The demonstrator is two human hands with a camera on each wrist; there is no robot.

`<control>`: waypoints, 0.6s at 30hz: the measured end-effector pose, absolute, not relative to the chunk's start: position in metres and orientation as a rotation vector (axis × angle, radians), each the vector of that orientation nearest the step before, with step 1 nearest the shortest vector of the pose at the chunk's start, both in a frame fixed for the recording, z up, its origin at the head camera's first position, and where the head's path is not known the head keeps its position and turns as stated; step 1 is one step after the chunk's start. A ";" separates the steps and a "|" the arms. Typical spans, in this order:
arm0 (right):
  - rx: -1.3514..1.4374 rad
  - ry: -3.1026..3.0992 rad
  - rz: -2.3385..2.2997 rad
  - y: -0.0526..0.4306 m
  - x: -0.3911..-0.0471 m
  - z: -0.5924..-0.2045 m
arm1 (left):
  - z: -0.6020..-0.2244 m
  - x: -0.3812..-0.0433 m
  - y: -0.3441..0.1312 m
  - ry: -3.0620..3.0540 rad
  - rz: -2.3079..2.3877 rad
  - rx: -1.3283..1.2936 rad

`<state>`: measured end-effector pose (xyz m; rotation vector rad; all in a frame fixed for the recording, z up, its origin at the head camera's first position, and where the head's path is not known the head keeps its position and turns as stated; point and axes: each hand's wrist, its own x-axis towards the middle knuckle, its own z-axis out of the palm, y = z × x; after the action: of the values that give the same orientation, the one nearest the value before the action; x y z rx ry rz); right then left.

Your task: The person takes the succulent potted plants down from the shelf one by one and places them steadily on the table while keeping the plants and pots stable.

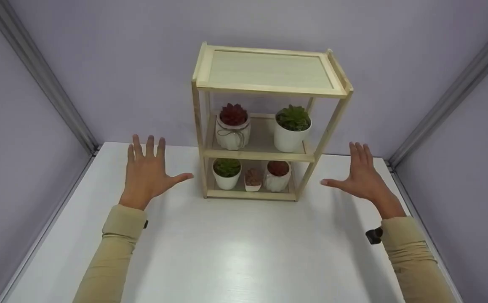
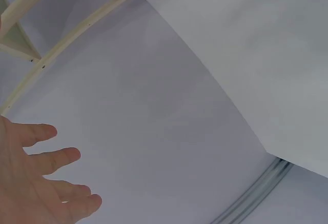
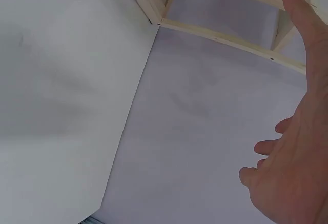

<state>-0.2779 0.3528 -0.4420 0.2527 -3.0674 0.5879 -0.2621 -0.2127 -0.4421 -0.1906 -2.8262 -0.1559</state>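
Note:
A light wooden shelf rack (image 1: 256,156) stands at the back of a white table, between my two hands. Its middle shelf carries a red succulent in a white pot (image 1: 233,134) tied with string and a green succulent in a plain white pot (image 1: 289,136). Down on the bottom shelf are a green potted plant (image 1: 227,179), a tiny potted succulent (image 1: 252,180) and a reddish potted plant (image 1: 277,179). My left hand (image 1: 146,174) is spread beside the rack's left side, apart from it. To its right, my right hand (image 1: 362,176) hovers with thumb extended, holding nothing.
The white table (image 1: 235,248) reaches the pale back wall (image 1: 113,63). Grey metal rails (image 1: 46,80) run along the corners on both sides. The rack's top panel (image 1: 269,69) bears nothing. A dark band (image 1: 374,235) sits at the right wrist.

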 end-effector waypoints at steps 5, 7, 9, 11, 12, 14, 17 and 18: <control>0.260 -3.046 0.623 0.350 -0.274 -0.437 | -0.441 -0.260 -0.209 -2.750 -0.195 -0.205; 0.265 -3.040 0.632 0.348 -0.272 -0.435 | -0.440 -0.259 -0.208 -2.724 -0.217 -0.212; 0.274 -3.030 0.644 0.346 -0.271 -0.433 | -0.438 -0.258 -0.206 -2.712 -0.245 -0.219; 0.281 -3.013 0.650 0.343 -0.269 -0.432 | -0.435 -0.256 -0.204 -2.706 -0.270 -0.228; 0.285 -3.003 0.655 0.342 -0.268 -0.431 | -0.434 -0.256 -0.203 -2.701 -0.280 -0.233; 0.294 -2.984 0.673 0.338 -0.267 -0.428 | -0.432 -0.255 -0.200 -2.676 -0.302 -0.245; 0.295 -2.964 0.722 0.332 -0.265 -0.423 | -0.428 -0.253 -0.195 -2.615 -0.319 -0.275; 0.292 -2.961 0.749 0.330 -0.264 -0.421 | -0.427 -0.252 -0.193 -2.598 -0.331 -0.284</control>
<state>-0.2637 0.3300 -0.4211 0.2924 -2.9606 0.7493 -0.2519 -0.1927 -0.4265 -0.2843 -2.5981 -0.3312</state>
